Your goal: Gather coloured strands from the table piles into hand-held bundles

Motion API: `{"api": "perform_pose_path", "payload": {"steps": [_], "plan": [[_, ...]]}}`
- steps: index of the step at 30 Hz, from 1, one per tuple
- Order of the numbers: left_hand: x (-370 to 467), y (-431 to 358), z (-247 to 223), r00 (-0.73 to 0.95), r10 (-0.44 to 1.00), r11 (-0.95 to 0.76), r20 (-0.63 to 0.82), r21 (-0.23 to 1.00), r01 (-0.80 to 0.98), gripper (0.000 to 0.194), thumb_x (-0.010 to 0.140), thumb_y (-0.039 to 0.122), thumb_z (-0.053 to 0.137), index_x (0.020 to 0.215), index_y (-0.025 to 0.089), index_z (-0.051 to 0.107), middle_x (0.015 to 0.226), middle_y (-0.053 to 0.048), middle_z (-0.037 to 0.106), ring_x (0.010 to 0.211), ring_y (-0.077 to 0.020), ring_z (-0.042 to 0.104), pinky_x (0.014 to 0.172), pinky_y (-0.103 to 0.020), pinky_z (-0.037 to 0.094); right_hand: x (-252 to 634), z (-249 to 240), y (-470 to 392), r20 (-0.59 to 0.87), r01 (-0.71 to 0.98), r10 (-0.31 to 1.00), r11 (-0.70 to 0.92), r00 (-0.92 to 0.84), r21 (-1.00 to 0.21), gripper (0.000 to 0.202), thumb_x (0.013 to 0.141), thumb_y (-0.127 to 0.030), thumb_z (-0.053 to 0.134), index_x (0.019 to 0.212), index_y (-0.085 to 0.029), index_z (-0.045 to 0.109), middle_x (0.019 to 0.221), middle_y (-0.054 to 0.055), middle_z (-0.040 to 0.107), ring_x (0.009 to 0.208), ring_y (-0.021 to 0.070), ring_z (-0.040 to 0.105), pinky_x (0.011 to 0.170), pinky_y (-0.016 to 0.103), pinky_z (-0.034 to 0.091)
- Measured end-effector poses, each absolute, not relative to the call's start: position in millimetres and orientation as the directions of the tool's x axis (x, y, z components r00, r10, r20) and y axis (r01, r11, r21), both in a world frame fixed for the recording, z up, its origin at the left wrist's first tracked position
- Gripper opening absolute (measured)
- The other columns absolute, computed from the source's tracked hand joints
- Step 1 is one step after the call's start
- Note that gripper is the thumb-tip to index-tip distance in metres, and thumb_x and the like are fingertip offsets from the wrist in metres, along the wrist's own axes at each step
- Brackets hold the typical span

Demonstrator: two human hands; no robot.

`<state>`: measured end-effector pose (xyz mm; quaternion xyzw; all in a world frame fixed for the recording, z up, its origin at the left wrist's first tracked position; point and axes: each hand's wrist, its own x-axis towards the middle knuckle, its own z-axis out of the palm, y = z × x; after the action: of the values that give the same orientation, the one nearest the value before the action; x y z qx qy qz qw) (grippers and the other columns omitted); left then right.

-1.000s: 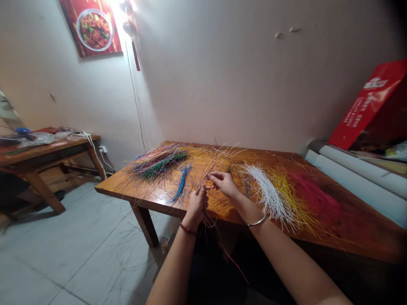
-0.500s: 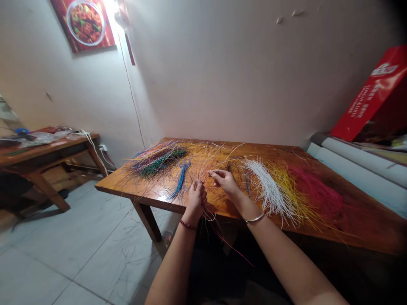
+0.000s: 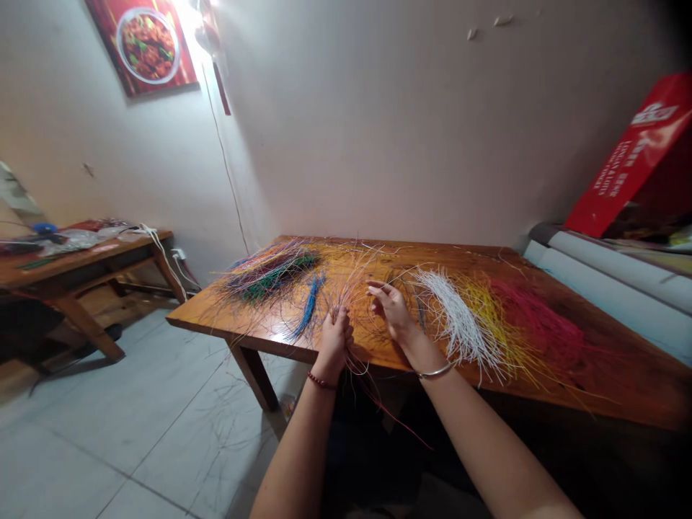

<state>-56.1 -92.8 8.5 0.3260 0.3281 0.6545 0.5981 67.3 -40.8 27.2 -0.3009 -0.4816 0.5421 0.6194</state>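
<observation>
My left hand (image 3: 336, 333) is closed in a fist around a bundle of thin, mixed-colour wires (image 3: 349, 277). Their upper ends fan out over the table, and lower ends, one long and red, hang below the fist. Just to the right, my right hand (image 3: 393, 311) has its thumb and forefinger close together at a thin pale wire, its other fingers loosely curled. Left of the bundle lies a small blue bunch of wires (image 3: 310, 306). A pile of white wires (image 3: 462, 324) is right of my right hand, beside yellow wires (image 3: 500, 328) and pink-red wires (image 3: 540, 321).
A mixed heap with green and purple wires (image 3: 275, 274) covers the left end of the wooden table (image 3: 216, 317). Loose dark strands lie around my hands. White rolls (image 3: 621, 277) and a red box (image 3: 630, 155) stand at the right. Another table (image 3: 108, 252) is at left.
My right hand has moved a little right, away from the left fist, and its lower fingers have loosened. My left hand keeps its hold on the bundle.
</observation>
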Motion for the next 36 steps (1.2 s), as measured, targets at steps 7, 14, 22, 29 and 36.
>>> {"api": "perform_pose_path", "payload": {"steps": [7,14,22,29,36], "plan": [[-56,-95,9,-0.07,0.996,-0.079,0.049,0.832,-0.549,0.04,0.064,0.045,0.068,0.079,0.019,0.042,0.051,0.011,0.025,0.035,-0.0003,0.019,0.033,-0.014,0.012,70,26,-42,0.315,-0.384,0.941,0.248,-0.123,-0.89,0.038,0.061,-0.035,0.071,0.095,-0.019,0.066,0.081,0.002,0.06,0.055,0.0055,0.047,0.05,0.018,0.039],[-55,-92,7,-0.076,0.995,-0.101,0.071,0.835,-0.541,0.038,0.065,0.042,0.069,0.079,0.019,0.042,0.052,0.011,0.024,0.035,-0.0005,0.019,0.033,-0.014,0.01,64,27,-37,0.37,-0.328,0.929,0.358,0.026,-0.874,0.03,0.061,-0.042,0.073,0.074,-0.016,0.065,0.062,-0.001,0.057,0.047,0.0067,0.045,0.045,0.021,0.036],[-53,-92,6,-0.109,0.991,-0.124,0.078,0.837,-0.533,0.039,0.063,0.042,0.069,0.082,0.018,0.045,0.052,0.011,0.025,0.035,-0.0002,0.018,0.033,-0.014,0.01,70,23,-30,0.308,-0.457,0.945,0.323,0.11,-0.829,0.03,0.058,-0.04,0.074,0.078,-0.018,0.066,0.073,0.0,0.061,0.049,0.0048,0.042,0.045,0.018,0.033],[-53,-92,6,-0.104,0.991,-0.129,0.086,0.827,-0.547,0.037,0.064,0.042,0.068,0.081,0.018,0.045,0.052,0.011,0.024,0.035,-0.0004,0.018,0.034,-0.014,0.01,71,27,-31,0.261,-0.449,0.946,0.321,0.191,-0.834,0.038,0.053,-0.045,0.075,0.077,-0.018,0.065,0.076,0.002,0.062,0.051,0.0064,0.043,0.045,0.02,0.035],[-53,-92,6,-0.106,0.989,-0.145,0.104,0.827,-0.544,0.037,0.065,0.042,0.068,0.076,0.018,0.042,0.051,0.011,0.023,0.036,-0.0007,0.017,0.034,-0.014,0.01,76,26,-27,0.239,-0.506,0.939,0.336,0.248,-0.794,0.039,0.053,-0.045,0.075,0.079,-0.018,0.064,0.079,0.002,0.061,0.051,0.0051,0.042,0.043,0.019,0.034]]}}
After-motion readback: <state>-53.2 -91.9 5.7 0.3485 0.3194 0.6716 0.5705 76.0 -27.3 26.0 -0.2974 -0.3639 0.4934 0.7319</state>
